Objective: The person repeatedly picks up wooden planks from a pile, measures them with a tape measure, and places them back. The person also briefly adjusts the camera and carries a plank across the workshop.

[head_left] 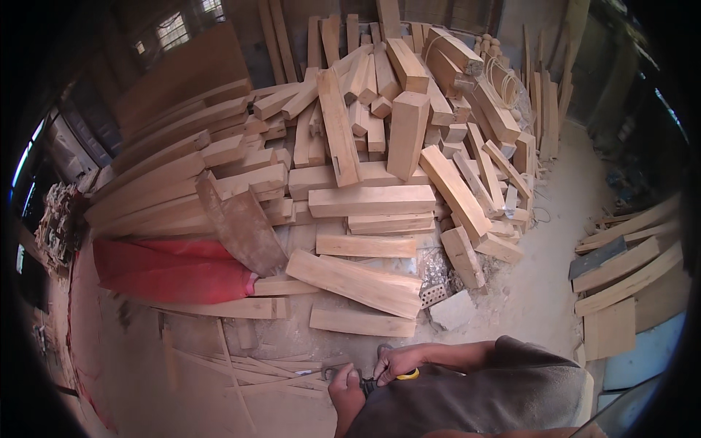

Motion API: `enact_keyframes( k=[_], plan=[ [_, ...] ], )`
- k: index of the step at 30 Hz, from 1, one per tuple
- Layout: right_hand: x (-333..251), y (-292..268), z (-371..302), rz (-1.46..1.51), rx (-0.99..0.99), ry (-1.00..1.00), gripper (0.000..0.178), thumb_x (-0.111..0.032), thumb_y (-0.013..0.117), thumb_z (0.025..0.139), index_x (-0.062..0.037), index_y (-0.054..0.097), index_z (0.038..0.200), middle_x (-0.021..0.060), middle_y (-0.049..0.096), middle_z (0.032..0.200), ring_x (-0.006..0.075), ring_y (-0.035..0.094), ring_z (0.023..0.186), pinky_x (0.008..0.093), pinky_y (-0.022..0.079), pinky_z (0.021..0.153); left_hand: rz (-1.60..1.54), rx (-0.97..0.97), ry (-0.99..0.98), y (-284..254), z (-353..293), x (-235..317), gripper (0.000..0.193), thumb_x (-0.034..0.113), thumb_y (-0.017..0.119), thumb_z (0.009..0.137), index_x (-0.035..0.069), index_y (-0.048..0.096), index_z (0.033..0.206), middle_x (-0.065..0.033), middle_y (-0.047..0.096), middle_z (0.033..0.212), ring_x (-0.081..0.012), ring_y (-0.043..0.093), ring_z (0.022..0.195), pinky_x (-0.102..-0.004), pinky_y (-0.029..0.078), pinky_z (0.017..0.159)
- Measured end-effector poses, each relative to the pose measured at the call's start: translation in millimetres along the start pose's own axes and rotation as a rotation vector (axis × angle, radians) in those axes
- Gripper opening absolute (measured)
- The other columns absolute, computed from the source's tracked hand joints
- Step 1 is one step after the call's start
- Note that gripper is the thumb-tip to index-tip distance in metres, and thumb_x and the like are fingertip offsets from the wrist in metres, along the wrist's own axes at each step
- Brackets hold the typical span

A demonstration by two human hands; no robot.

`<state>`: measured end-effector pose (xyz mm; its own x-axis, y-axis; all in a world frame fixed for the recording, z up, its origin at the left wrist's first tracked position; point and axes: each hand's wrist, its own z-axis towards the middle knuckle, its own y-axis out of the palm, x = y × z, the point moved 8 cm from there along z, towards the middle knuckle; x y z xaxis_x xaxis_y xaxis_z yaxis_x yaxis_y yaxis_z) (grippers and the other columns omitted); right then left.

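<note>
Low in the view, my two hands are close together in front of my dark shirt. My left hand is closed, thumb up, against a small black object. From the right, my right hand reaches over with bent fingers and grips the same object. A yellow curved part shows just under my right wrist; whether it belongs to the black object I cannot tell. The kind of object is hidden by my fingers. Beyond my hands, a squared timber lies on the dusty floor.
A large heap of wooden beams fills the middle. Red cloth and a brown curved board lie at left. Thin wood strips are on the floor near my left hand. A grey stone block and stacked boards are at right.
</note>
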<state>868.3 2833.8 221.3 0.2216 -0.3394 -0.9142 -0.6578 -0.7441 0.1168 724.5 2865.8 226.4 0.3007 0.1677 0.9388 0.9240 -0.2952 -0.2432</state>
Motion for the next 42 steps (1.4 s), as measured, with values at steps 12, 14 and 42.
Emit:
enact_keyframes(
  k=[12,14,42],
  plan=[
    [-15,-32,15,0.174,0.535,0.252,0.016,-0.015,0.068,0.094,-0.0028,0.072,0.103,-0.0010,0.071,0.090,0.0059,0.060,0.083,0.0248,0.048,0.078,0.008,-0.452,0.050,-35,122,17,0.029,0.012,0.058,0.092,-0.003,0.069,0.113,-0.0210,0.071,0.110,-0.0268,0.069,0.105,-0.0338,0.050,0.093],
    [-42,-40,18,-0.298,0.727,0.253,0.009,-0.011,0.068,0.088,-0.0066,0.072,0.094,0.0022,0.069,0.084,0.0158,0.065,0.078,0.0312,0.052,0.071,-0.035,-0.605,0.007,-39,129,21,0.032,0.016,0.060,0.093,-0.005,0.067,0.116,-0.0187,0.072,0.111,-0.0237,0.068,0.105,-0.0324,0.050,0.093],
    [-193,-55,59,-1.112,0.767,-0.314,0.033,-0.017,0.065,0.068,-0.0057,0.064,0.099,0.0088,0.057,0.086,0.0286,0.061,0.082,0.0398,0.051,0.069,0.319,-0.745,0.062,-175,116,49,0.034,0.030,0.065,0.093,0.000,0.070,0.109,-0.0218,0.069,0.086,-0.0245,0.071,0.079,-0.0358,0.053,0.076]
  ],
)
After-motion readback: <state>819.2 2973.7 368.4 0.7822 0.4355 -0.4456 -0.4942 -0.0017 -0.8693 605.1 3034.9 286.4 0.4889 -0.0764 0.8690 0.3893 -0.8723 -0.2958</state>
